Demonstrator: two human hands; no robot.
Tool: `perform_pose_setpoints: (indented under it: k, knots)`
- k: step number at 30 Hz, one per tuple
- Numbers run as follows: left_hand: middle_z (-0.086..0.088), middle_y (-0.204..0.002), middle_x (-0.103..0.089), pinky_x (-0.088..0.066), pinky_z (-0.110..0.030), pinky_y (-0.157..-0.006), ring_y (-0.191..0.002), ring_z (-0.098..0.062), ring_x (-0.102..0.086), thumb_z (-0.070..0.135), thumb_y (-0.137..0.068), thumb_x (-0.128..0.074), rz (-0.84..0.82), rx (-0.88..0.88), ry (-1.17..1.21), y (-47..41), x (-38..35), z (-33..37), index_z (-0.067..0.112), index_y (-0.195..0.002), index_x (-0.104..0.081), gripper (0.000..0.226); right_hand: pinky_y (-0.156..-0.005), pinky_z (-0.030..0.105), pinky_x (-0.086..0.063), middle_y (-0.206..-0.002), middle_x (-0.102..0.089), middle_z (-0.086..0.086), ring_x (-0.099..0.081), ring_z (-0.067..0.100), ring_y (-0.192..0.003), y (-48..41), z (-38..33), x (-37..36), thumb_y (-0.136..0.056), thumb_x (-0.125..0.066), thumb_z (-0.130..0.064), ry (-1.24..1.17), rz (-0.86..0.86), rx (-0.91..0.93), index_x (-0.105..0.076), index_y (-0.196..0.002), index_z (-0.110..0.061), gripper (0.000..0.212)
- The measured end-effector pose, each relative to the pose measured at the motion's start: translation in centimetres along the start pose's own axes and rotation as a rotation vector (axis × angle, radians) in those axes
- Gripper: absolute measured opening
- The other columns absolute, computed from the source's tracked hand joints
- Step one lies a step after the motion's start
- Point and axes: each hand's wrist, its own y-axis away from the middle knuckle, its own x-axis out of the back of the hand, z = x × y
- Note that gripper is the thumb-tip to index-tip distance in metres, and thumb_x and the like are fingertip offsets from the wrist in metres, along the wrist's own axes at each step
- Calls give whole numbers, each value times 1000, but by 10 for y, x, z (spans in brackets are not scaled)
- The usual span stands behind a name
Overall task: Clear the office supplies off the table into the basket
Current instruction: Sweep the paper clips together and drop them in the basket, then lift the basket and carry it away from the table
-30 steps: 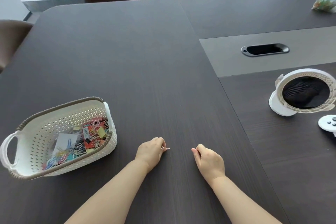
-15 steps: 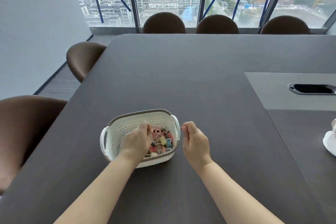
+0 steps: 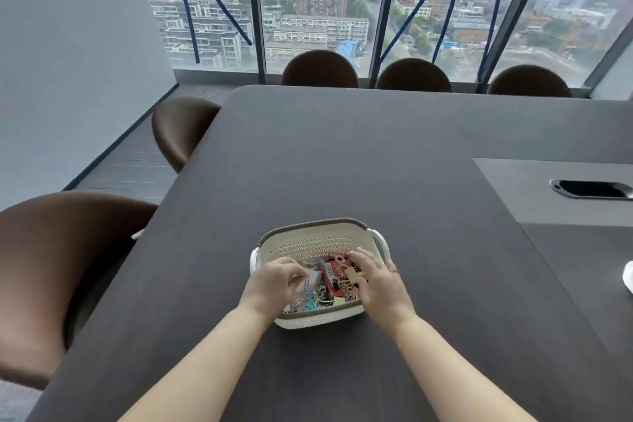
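A white perforated basket (image 3: 318, 241) with a grey rim stands on the dark table (image 3: 342, 154) close in front of me. It holds a heap of coloured paper clips and binder clips (image 3: 342, 284) and a small red box (image 3: 330, 279). My left hand (image 3: 274, 286) is over the basket's left half, its fingers bent with the tips bunched above a clear packet; what they hold, if anything, is hidden. Over the right half, my right hand (image 3: 376, 281) has its fingers spread and resting on the clips.
Brown chairs stand along the left side (image 3: 68, 267) and the far edge (image 3: 320, 68) of the table. A black cable port (image 3: 591, 188) sits in a grey panel at the right. A white object (image 3: 628, 281) pokes in at the right edge.
Both hands came from the bare table over to the basket; my left carried a small clip. My right hand has now moved in over the clips. The view swung left and up.
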Motion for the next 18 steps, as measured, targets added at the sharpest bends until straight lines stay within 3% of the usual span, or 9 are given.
perform_pose_setpoints:
  k: [3, 5, 7, 9, 11, 12, 15, 18]
  knots:
    - [9, -85, -69, -52, -32, -74, -77, -17, -65, 25, -85, -60, 46, -113, -186, 1, -1, -3, 23, -86, -74, 14, -116, 36, -9, -140, -43, -11, -40, 8, -128, 5, 1, -5, -92, -48, -14, 9, 79, -2, -39, -136, -25, 46]
    - [10, -81, -70, -50, -36, -78, -81, -18, -66, 35, -81, -52, 103, -163, -284, 2, -2, -4, 28, -79, -73, 23, -115, 37, -12, -135, -49, -10, -42, 11, -126, 7, 2, -7, -91, -50, -14, 34, 94, -1, -45, -131, -24, 42]
    - [3, -100, -68, -46, -47, -88, -103, -24, -62, 40, -81, -43, 141, -79, -322, 6, -3, -3, 27, -91, -72, 33, -115, 41, -21, -133, -52, -5, -43, 15, -126, 7, 4, -6, -88, -54, -13, 35, 140, 14, -53, -126, -22, 39]
    - [-8, -131, -52, -32, -53, -102, -129, -30, -40, 38, -85, -48, 140, 53, -332, 12, -3, -4, 20, -120, -59, 40, -112, 43, -27, -139, -47, 0, -36, 20, -130, 5, 7, -2, -86, -56, -12, 41, 175, 7, -54, -125, -20, 40]
    - [-10, -151, -18, -12, -49, -112, -141, -30, -9, 38, -88, -53, 56, 208, -291, 17, -5, -9, 18, -143, -28, 64, -114, 39, -23, -149, -31, 0, -23, 20, -137, 2, 9, 4, -87, -54, -14, 59, 144, -40, -44, -133, -21, 48]
    - [-10, -154, -7, -9, -46, -113, -142, -28, -3, 40, -87, -54, 38, 267, -259, 19, -6, -11, 17, -146, -14, 75, -115, 38, -21, -152, -23, 0, -17, 21, -139, -1, 11, 6, -88, -54, -16, 62, 119, -71, -37, -138, -22, 53]
    - [-7, -155, 8, -26, -37, -109, -140, -25, -15, 38, -86, -56, 38, 406, -85, 25, -6, -8, 13, -146, 7, 90, -112, 37, -22, -156, -12, 1, -18, 23, -140, -9, 15, 16, -88, -55, -20, -37, 16, -181, -15, -146, -24, 71]
    - [-6, -154, 13, -37, -36, -98, -136, -23, -28, 30, -88, -55, 60, 525, 8, 34, -6, 2, 15, -145, 12, 89, -97, 38, -39, -149, -31, 6, -44, 28, -125, -12, 18, 23, -90, -54, -22, -109, -137, -279, 1, -147, -25, 80]
